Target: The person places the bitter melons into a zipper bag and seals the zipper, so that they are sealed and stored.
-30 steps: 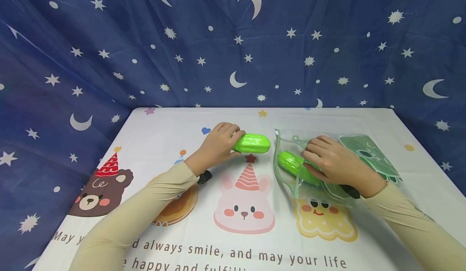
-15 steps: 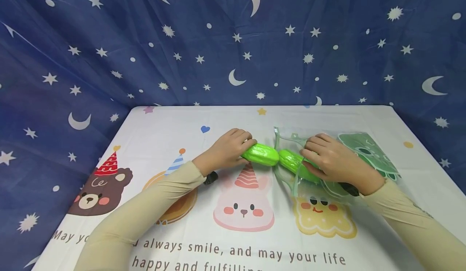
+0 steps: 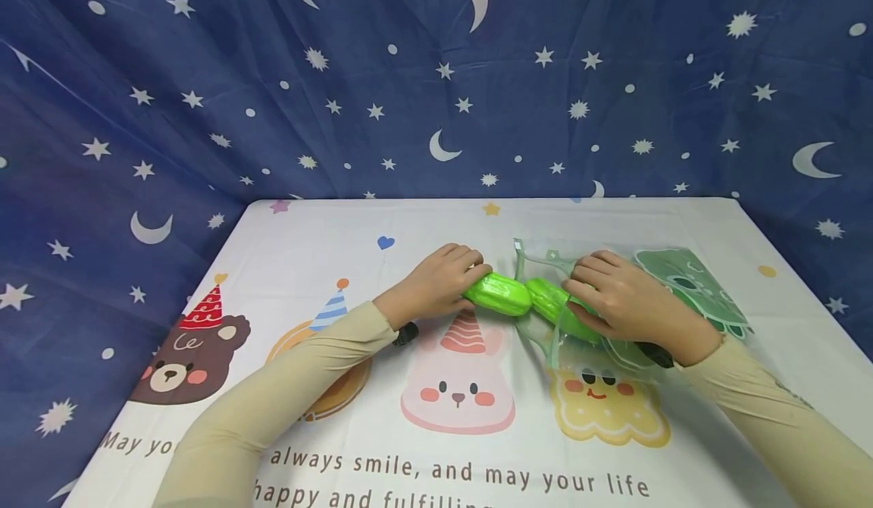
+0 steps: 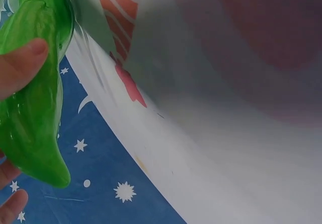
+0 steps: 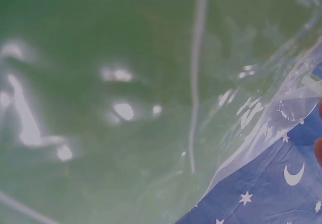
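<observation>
My left hand (image 3: 436,284) grips a glossy, ribbed green toy vegetable (image 3: 498,296) in the head view, its blunt end at the mouth of a clear plastic bag (image 3: 712,288) with green trim and print. A similar green vegetable (image 3: 548,301) lies partly inside the bag, end to end with the held one. Seen from the left wrist, the held vegetable (image 4: 30,116) tapers to a curved tip, with the thumb (image 4: 25,65) across it. My right hand (image 3: 617,296) pinches the bag's upper edge above the second vegetable. Bag film (image 5: 241,108) fills most of the right wrist view.
A white cloth (image 3: 450,224) printed with cartoon animals, a biscuit and lettering covers the table. Behind it and on the left hangs a dark blue curtain (image 3: 382,38) with stars and moons. Black wrist straps (image 3: 407,333) show below the sleeves.
My left hand has moved right and slightly nearer with its vegetable, bringing it from beside the bag to the bag's mouth against the other vegetable. The right hand has stayed in place.
</observation>
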Available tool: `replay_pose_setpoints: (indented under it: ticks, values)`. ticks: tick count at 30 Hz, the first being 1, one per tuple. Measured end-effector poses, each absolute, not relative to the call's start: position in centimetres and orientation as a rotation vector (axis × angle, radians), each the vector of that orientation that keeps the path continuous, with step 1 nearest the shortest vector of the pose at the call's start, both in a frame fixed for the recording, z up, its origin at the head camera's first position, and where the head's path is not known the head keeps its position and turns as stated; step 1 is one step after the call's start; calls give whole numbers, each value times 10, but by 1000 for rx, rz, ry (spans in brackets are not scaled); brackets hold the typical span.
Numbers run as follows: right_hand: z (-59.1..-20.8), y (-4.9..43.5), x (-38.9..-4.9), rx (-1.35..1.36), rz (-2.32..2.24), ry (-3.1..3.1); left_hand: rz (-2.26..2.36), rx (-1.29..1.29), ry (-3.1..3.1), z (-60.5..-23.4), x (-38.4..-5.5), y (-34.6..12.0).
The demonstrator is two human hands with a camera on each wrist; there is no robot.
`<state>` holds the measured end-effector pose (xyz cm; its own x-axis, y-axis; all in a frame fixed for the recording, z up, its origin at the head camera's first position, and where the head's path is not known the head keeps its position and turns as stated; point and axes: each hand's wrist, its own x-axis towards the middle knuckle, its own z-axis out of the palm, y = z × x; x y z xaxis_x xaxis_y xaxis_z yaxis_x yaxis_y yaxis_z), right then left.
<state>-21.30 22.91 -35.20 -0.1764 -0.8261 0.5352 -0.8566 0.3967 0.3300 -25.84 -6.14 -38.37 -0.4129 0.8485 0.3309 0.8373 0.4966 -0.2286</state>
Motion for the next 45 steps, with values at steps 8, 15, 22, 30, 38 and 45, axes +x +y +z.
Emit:
replay_pose_setpoints:
  ticks: [8, 15, 22, 30, 38, 45]
  values:
    - [-353, 231, -212, 1429, 50, -2017, 65, -1401, -2322, -383, -260, -49]
    - [-353, 231, -212, 1429, 54, -2029, 62, -1399, -2350, -384, -262, -39]
    - [-354, 233, -212, 1421, 47, -2042, 80, -1400, -2369, -386, -268, -31]
    - [-352, 232, -211, 1422, 51, -2030, 90, -1418, -2349, -386, -270, -21]
    - [-351, 231, -212, 1423, 51, -2015, 85, -1428, -2342, -384, -267, -14]
    - [-350, 231, -212, 1424, 57, -2011, 88, -1442, -2340, -383, -268, -9]
